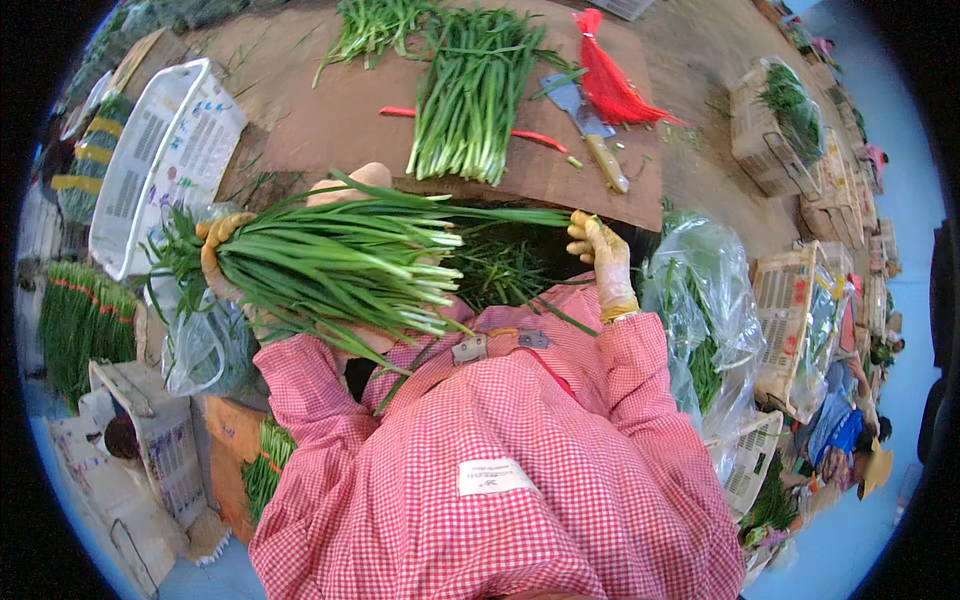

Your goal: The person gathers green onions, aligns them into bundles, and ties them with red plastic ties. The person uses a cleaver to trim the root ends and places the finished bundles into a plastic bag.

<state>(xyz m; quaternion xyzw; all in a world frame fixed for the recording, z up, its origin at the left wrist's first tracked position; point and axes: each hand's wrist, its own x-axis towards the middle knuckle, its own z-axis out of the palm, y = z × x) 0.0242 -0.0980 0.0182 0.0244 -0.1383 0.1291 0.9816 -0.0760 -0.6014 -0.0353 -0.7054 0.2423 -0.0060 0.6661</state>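
A large loose bunch of garlic chives (360, 259) lies across my lap, leafy tips to the left and pale cut ends to the right. My left hand (221, 240), in a yellowish glove, grips it near the tips. Out to the right, my gloved right hand (600, 251) pinches the end of a few chive strands that stretch from the bunch. On the board in front lies another bundle of chives (472, 97), with a red tie strip (538, 139) passing beneath it.
A wooden-handled cleaver (592, 139) and red plastic strips (611, 82) lie on the brown board (337, 120). More chives (375, 30) lie at its far edge. A white crate (161, 165) stands left. Plastic-bagged greens (697, 322) are close on my right, beyond them crates (787, 322) and people.
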